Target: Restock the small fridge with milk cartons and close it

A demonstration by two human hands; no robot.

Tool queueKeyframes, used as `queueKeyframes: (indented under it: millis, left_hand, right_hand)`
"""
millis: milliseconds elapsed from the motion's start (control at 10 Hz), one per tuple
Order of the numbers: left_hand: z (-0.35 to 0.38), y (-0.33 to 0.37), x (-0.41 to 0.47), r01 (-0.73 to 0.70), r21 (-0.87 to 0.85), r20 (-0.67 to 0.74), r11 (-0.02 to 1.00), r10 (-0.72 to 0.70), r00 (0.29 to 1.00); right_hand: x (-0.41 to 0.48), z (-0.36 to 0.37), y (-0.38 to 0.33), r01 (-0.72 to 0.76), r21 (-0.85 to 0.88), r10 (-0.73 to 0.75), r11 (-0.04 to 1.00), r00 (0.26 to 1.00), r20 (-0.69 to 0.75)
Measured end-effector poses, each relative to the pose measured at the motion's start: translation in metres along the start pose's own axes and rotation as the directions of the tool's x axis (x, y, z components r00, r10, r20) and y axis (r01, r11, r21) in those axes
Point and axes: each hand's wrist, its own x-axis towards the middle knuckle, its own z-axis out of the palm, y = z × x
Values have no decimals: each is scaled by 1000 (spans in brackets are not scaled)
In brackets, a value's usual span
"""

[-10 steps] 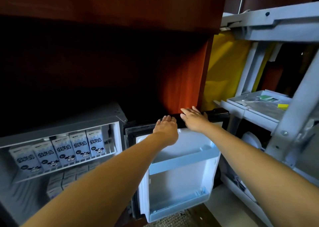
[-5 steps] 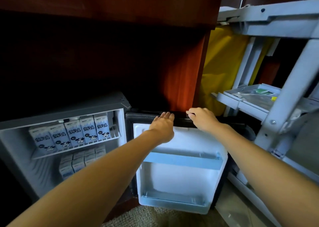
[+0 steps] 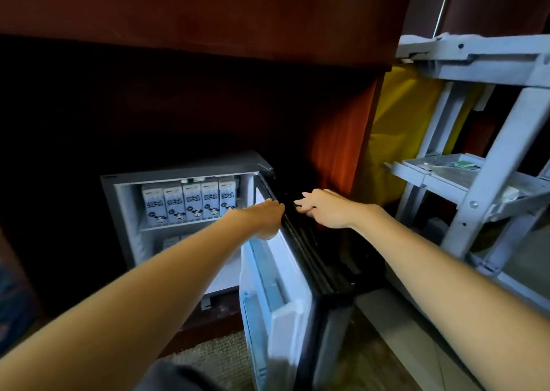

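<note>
The small fridge (image 3: 184,176) stands low in a dark cabinet recess, and its door (image 3: 285,301) is swung about halfway shut, white inner liner facing left. Several blue-and-white milk cartons (image 3: 193,201) stand in a row on the upper shelf. More cartons (image 3: 172,242) show dimly on the shelf below, partly hidden by my left arm. My left hand (image 3: 262,218) presses on the inner side of the door's top edge with fingers straight. My right hand (image 3: 324,209) holds the outer top edge of the door, fingers curled over it.
A red-brown wooden cabinet (image 3: 336,152) frames the recess. To the right stands a grey service cart (image 3: 488,188) with trays, close to the door's outer face, and a yellow bag (image 3: 398,129) hangs behind it. A woven rug (image 3: 220,358) lies on the floor below.
The fridge door has swung from wide open to about half shut, towards the fridge body. Both hands stayed on its top edge and moved left with it.
</note>
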Motion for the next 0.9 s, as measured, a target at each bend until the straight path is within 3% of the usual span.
queueKeyframes:
  millis: [200,300,600,900]
  left_hand:
    - [1,-59,-43,48,-65,34,997,-46,998]
    - [0,-90,-54,122,-50,27,991,-121,992]
    - [40,-175,-41,373,175,-146,911,-350,925]
    - [52,-242,6,445,83,-273,891,-409,871]
  right_hand:
    - [24,19,-72,25,66,-26,997,1000,13]
    - [37,26,-102,82,7,-82,997,996,36]
    - [102,42,-166,158,-114,-152,981,986,63]
    - [162,51,-194,86,-172,-78,981,995,53]
